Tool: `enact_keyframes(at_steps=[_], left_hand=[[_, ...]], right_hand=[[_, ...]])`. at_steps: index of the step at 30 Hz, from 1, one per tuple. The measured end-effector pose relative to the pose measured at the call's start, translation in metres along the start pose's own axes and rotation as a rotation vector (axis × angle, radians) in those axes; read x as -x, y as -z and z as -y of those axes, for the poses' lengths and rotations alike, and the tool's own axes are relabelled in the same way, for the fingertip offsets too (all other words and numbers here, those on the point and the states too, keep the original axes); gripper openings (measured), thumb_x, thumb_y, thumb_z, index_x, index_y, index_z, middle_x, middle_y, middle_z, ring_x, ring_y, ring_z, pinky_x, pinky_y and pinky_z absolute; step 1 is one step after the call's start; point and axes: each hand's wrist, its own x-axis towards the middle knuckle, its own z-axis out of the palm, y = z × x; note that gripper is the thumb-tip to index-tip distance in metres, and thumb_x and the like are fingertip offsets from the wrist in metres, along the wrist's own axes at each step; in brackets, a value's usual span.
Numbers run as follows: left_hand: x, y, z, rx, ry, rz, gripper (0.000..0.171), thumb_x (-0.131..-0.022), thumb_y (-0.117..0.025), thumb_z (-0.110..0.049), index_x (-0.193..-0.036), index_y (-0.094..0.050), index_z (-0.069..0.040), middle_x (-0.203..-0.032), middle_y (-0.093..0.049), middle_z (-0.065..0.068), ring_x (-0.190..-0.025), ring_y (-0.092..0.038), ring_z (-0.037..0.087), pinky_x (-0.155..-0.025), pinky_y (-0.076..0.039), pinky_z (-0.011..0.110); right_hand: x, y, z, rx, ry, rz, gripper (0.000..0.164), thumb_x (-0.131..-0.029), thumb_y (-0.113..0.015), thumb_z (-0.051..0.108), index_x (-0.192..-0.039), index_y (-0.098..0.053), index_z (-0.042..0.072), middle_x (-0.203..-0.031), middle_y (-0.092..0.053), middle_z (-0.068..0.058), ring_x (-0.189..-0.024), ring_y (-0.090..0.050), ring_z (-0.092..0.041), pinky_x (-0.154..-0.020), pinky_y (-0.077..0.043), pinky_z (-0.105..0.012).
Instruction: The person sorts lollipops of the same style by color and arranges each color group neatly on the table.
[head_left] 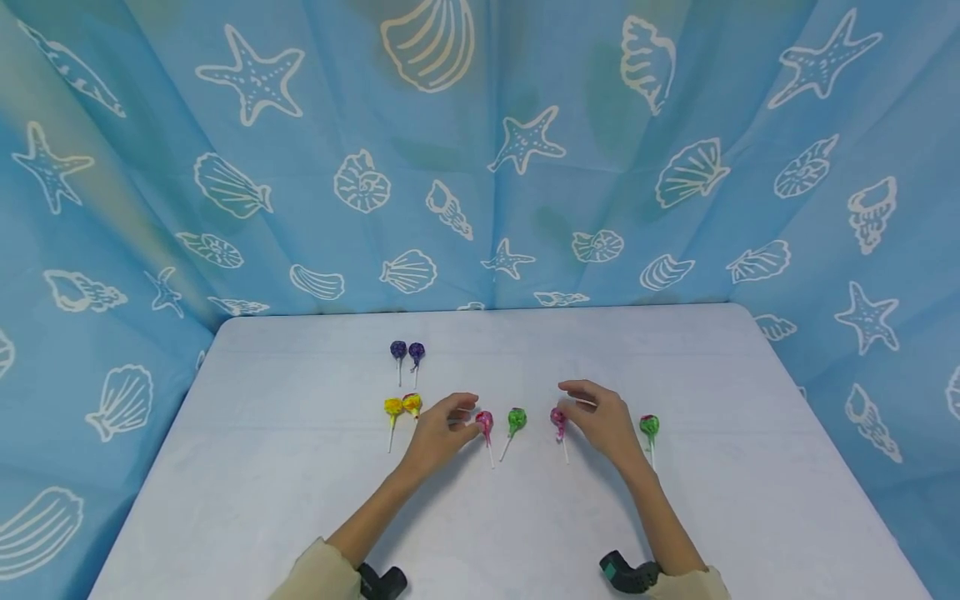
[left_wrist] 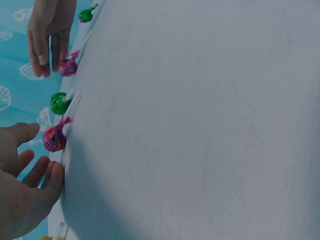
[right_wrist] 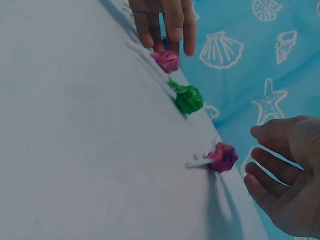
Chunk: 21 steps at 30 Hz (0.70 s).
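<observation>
My left hand (head_left: 441,433) hovers beside a pink lollipop (head_left: 485,421), its thumb and fingers spread apart; in the left wrist view a gap shows between the fingers and the pink wrapper (left_wrist: 54,138). Just right of that lies a green lollipop (head_left: 516,420). Over a second pink lollipop (head_left: 557,417) my right hand (head_left: 602,421) is held with loosely bent fingers. The right wrist view shows this pink lollipop (right_wrist: 223,157) in front of the fingertips, apart from them. Neither hand grips anything.
Another green lollipop (head_left: 649,427) lies right of my right hand. Two yellow lollipops (head_left: 393,407) lie left of my left hand, and two purple ones (head_left: 398,349) behind them. A white table (head_left: 300,475) carries everything; a blue shell-patterned curtain (head_left: 450,167) hangs behind.
</observation>
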Motion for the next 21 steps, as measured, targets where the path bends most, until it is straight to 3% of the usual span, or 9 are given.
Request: enact_keyframes(at_steps=[5, 11, 21], left_hand=[[-0.003, -0.005, 0.004, -0.029, -0.012, -0.01, 0.036, -0.088, -0.074, -0.003, -0.121, -0.064, 0.003, -0.112, -0.068, 0.018, -0.102, -0.065, 0.031, -0.088, -0.055, 0.038], [-0.006, -0.008, 0.005, -0.063, 0.007, -0.023, 0.031, -0.087, -0.074, -0.006, -0.117, -0.067, 0.003, -0.106, -0.069, 0.013, -0.094, -0.065, 0.025, -0.083, -0.056, 0.034], [-0.008, -0.009, 0.007, -0.098, 0.024, -0.022, 0.023, -0.087, -0.075, -0.005, -0.109, -0.071, 0.001, -0.094, -0.069, 0.006, -0.086, -0.062, 0.018, -0.077, -0.053, 0.027]], right_hand=[[0.004, -0.001, -0.012, -0.017, -0.045, 0.03, 0.033, -0.091, -0.073, 0.011, -0.122, -0.068, 0.003, -0.125, -0.065, -0.017, -0.117, -0.061, -0.033, -0.098, -0.049, -0.042], [0.005, -0.004, -0.022, -0.036, -0.034, 0.035, 0.034, -0.089, -0.074, 0.007, -0.122, -0.068, -0.002, -0.121, -0.067, -0.017, -0.115, -0.062, -0.033, -0.097, -0.05, -0.037], [0.007, -0.008, -0.027, 0.0, -0.045, 0.036, 0.032, -0.089, -0.074, 0.008, -0.12, -0.07, 0.002, -0.12, -0.068, -0.014, -0.112, -0.064, -0.028, -0.097, -0.05, -0.036]])
